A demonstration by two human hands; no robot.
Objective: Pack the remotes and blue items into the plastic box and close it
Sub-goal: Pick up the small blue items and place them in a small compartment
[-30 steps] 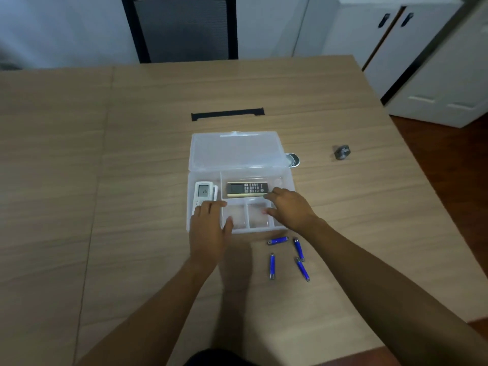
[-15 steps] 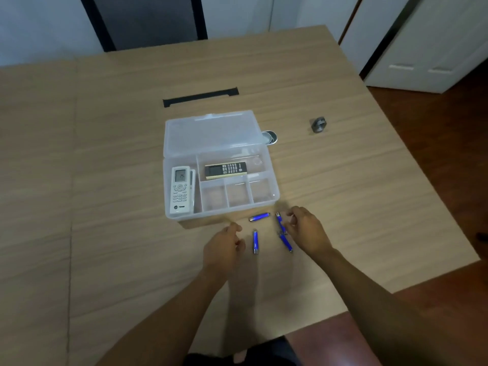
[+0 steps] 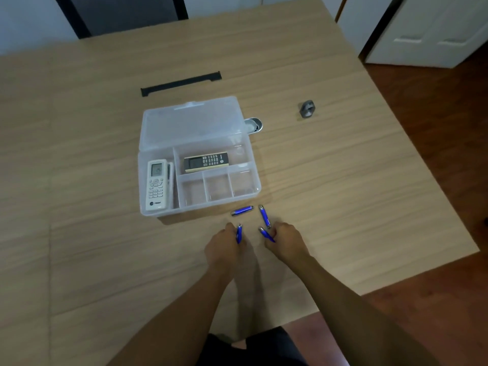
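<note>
The clear plastic box (image 3: 253, 192) lies on the table, its lid (image 3: 192, 122) folded back. A white remote (image 3: 157, 184) fills the left compartment; a black remote (image 3: 206, 161) lies in the long rear one. The three small front compartments hold nothing. In front of the box, my left hand (image 3: 224, 247) is shut on a blue stick (image 3: 239, 233). My right hand (image 3: 286, 240) is shut on another blue stick (image 3: 265, 233). Two more blue sticks lie loose on the table, one (image 3: 242, 210) nearly level and one (image 3: 264, 216) pointing toward me.
A black strip (image 3: 181, 83) lies on the table behind the box. A small round metal tin (image 3: 254, 125) sits at the lid's right corner, and a grey metal clip (image 3: 306, 109) farther right. The table's edge (image 3: 422, 268) runs close on the right.
Both hands have left the box and come down to the blue sticks in front of it; each has closed on one. The camera has tilted down and nearer.
</note>
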